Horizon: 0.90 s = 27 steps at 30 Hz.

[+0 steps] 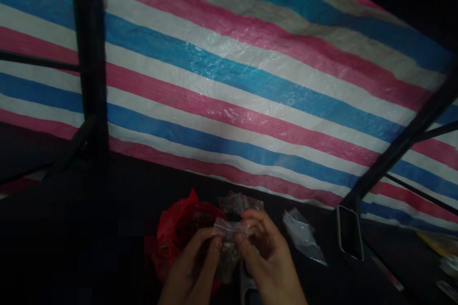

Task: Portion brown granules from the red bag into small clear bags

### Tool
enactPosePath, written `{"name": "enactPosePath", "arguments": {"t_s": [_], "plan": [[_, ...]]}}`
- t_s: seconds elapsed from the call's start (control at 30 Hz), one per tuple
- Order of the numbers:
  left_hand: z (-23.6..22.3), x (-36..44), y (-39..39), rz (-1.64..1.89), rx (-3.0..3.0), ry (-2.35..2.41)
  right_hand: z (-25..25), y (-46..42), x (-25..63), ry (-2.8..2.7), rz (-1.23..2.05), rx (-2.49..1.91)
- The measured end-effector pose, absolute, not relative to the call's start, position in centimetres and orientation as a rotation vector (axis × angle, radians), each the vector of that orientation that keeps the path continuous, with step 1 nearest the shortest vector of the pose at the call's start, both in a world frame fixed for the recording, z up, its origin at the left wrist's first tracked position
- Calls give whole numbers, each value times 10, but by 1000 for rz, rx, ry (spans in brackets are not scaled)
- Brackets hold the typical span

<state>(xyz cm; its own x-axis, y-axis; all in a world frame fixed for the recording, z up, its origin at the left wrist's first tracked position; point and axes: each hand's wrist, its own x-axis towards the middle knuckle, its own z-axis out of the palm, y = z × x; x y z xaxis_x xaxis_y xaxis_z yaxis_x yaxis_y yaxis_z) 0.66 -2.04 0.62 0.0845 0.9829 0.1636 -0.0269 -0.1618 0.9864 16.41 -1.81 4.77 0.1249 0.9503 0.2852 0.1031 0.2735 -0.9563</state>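
Both hands meet at the lower middle, pinching the top strip of a small clear zip bag [228, 253] with pale, lumpy contents. My left hand [196, 263] grips its left upper corner between thumb and fingers. On the right corner, my right hand [265, 252] is closed with the thumb in front. Behind my left hand sits an open red plastic bag [171, 228] with dark contents too dim to name. Just beyond the fingers lie small filled clear bags [232, 201]. Under my right hand a grey device [246, 286] shows only in part.
Flat clear plastic bags [302, 236] lie to the right on the dark tabletop [118, 228]. Farther right is a phone [349, 232] with a dark screen. A striped tarp [232, 81] hangs behind, between a dark upright post [93, 57] and a slanted post [404, 138].
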Motion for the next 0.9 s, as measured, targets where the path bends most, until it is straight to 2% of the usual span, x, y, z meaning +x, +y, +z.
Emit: {"name": "enactPosePath", "arguments": {"t_s": [0.17, 0.37, 0.9], "plan": [[-3, -1, -12, 1310, 1287, 989, 35, -5, 142, -1173, 878, -967], [-2, -7, -8, 1298, 1270, 1061, 30, 5, 134, -1281, 779, -960], [-9, -12, 2, 1306, 1113, 1169, 26, 24, 136, -1314, 863, -907]]}}
